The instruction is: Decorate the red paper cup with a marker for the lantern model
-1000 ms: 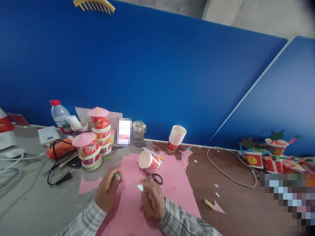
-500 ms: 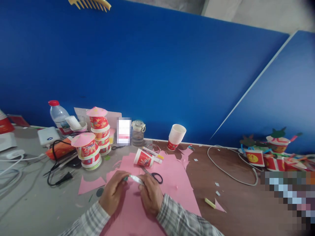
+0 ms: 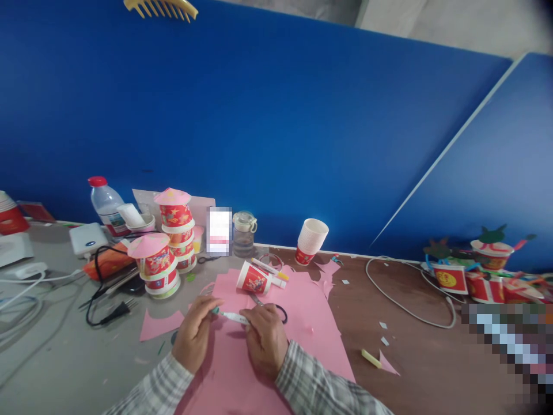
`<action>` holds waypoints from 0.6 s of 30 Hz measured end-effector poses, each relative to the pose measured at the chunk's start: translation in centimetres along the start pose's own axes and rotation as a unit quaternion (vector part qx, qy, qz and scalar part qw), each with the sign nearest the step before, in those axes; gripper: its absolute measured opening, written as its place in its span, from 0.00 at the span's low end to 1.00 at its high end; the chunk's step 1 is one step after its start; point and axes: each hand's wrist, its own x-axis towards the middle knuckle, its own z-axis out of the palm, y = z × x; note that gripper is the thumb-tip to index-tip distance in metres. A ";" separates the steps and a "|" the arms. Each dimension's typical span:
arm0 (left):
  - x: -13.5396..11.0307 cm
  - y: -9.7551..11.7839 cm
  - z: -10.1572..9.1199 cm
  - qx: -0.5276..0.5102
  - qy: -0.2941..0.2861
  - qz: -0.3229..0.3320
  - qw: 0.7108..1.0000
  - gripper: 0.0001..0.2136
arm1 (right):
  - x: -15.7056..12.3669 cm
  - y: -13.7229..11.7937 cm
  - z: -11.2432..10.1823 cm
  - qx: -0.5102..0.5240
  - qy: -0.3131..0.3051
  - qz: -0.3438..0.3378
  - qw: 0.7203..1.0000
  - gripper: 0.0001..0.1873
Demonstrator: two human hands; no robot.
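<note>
Over the pink paper (image 3: 302, 311), my right hand (image 3: 268, 340) grips a white marker (image 3: 235, 317) near its rear end. The marker points left, its narrow green end toward my left hand (image 3: 195, 334). Between my left thumb and fingers sits a small green cap (image 3: 215, 310), close to the marker's tip; whether the two touch I cannot tell. Partly under my right hand lies a pair of scissors (image 3: 281, 313) with dark handles. Just beyond, a red and white paper cup (image 3: 254, 279) lies on its side, with white and yellow markers (image 3: 280, 276) beside it.
Stacked cups with pink cone roofs (image 3: 150, 246) stand at left, near a black plug cable (image 3: 114, 313) and a plastic bottle (image 3: 106, 202). A glass jar (image 3: 244, 233) and nested cups (image 3: 311, 239) stand along the blue partition (image 3: 276, 115). Decorated cups (image 3: 449, 278) are at right.
My left hand, with the green cap, has drawn slightly left, away from my right hand. More of the marker's tip end shows between them. The view has shifted a little.
</note>
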 end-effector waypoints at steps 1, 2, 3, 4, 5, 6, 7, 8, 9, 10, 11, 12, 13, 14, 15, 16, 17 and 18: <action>0.0 0.2 0.0 0.003 0.000 0.003 1.000 0.14 | 0.0 0.0 0.0 -0.004 0.001 0.000 1.000 0.17; 0.1 0.3 0.0 0.008 -0.001 0.009 1.000 0.14 | 0.0 0.0 0.1 -0.008 0.002 0.001 1.000 0.17; 0.1 0.5 0.0 0.017 -0.003 0.018 1.000 0.14 | 0.0 0.0 0.1 -0.014 0.004 0.002 1.000 0.17; 0.1 0.6 0.0 0.027 -0.004 0.028 0.999 0.14 | 0.0 0.0 0.1 -0.020 0.007 0.001 1.000 0.17; 0.0 0.8 0.1 0.037 -0.006 0.040 0.999 0.14 | 0.0 0.1 0.1 -0.028 0.009 -0.001 1.000 0.17; 0.0 0.9 0.1 0.046 -0.008 0.051 0.998 0.15 | 0.0 0.1 0.1 -0.034 0.011 -0.004 0.999 0.17; 0.0 0.9 0.1 0.055 -0.010 0.061 0.997 0.15 | 0.0 0.1 0.2 -0.039 0.012 -0.008 0.999 0.17; -0.1 1.0 0.1 0.062 -0.012 0.069 0.996 0.15 | 0.0 0.1 0.2 -0.042 0.014 -0.012 0.999 0.17; -0.1 1.0 0.2 0.068 -0.013 0.074 0.995 0.15 | 0.0 0.2 0.2 -0.044 0.017 -0.013 0.999 0.17; -0.2 0.9 0.2 0.071 -0.013 0.078 0.994 0.15 | 0.0 0.2 0.2 -0.044 0.019 -0.013 0.999 0.17; -0.2 0.8 0.2 0.072 -0.013 0.077 0.994 0.15 | 0.0 0.2 0.2 -0.044 0.021 -0.012 0.999 0.17; -0.2 0.8 0.1 0.070 -0.012 0.074 0.995 0.15 | 0.0 0.2 0.2 -0.044 0.023 -0.011 0.999 0.17; -0.1 0.7 0.1 0.068 -0.010 0.069 0.995 0.15 | 0.1 0.2 0.3 -0.044 0.024 -0.010 0.999 0.17; -0.1 0.6 0.1 0.066 -0.008 0.065 0.996 0.15 | 0.1 0.2 0.3 -0.045 0.024 -0.009 0.999 0.17; 0.0 0.6 0.1 0.066 -0.006 0.061 0.996 0.15 | 0.1 0.2 0.3 -0.045 0.023 -0.009 0.999 0.17; 0.0 0.6 0.0 0.066 -0.005 0.059 0.996 0.16 | 0.1 0.3 0.3 -0.046 0.022 -0.010 0.999 0.17; 0.1 0.6 0.0 0.067 -0.004 0.058 0.996 0.16 | 0.1 0.3 0.3 -0.048 0.021 -0.010 0.999 0.16; 0.1 0.6 0.0 0.069 -0.003 0.059 0.996 0.16 | 0.1 0.3 0.3 -0.049 0.020 -0.011 0.999 0.16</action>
